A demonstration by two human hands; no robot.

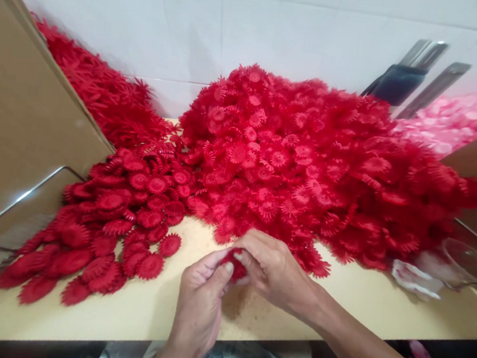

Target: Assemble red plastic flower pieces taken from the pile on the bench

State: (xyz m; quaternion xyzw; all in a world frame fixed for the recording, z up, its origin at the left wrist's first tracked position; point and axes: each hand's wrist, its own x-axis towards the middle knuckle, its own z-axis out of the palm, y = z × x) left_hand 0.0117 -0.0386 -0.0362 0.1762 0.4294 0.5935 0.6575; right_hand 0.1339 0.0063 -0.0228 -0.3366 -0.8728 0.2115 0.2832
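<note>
Near the front edge of the table, my left hand (pixel 206 287) and my right hand (pixel 265 268) meet around a small red flower-shaped piece (pixel 235 263). My left thumb presses on its face, and the right thumb and fingers pinch its other side. Both hands are closed on it, so much of the piece is hidden. Just beyond my hands rises a large heap of red toothed flower pieces (pixel 266 159). To the left lies a looser pile of round red flower discs (pixel 108 227).
Spiky red petal pieces (pixel 98 88) lie behind a cardboard panel (pixel 28 92) at left. Pink pieces (pixel 456 120), dark-wrapped metal strips (pixel 406 71), a crumpled white scrap (pixel 416 280) and a clear round container (pixel 470 263) are at right. Bent metal wire (pixel 21 197) stands by the left panel.
</note>
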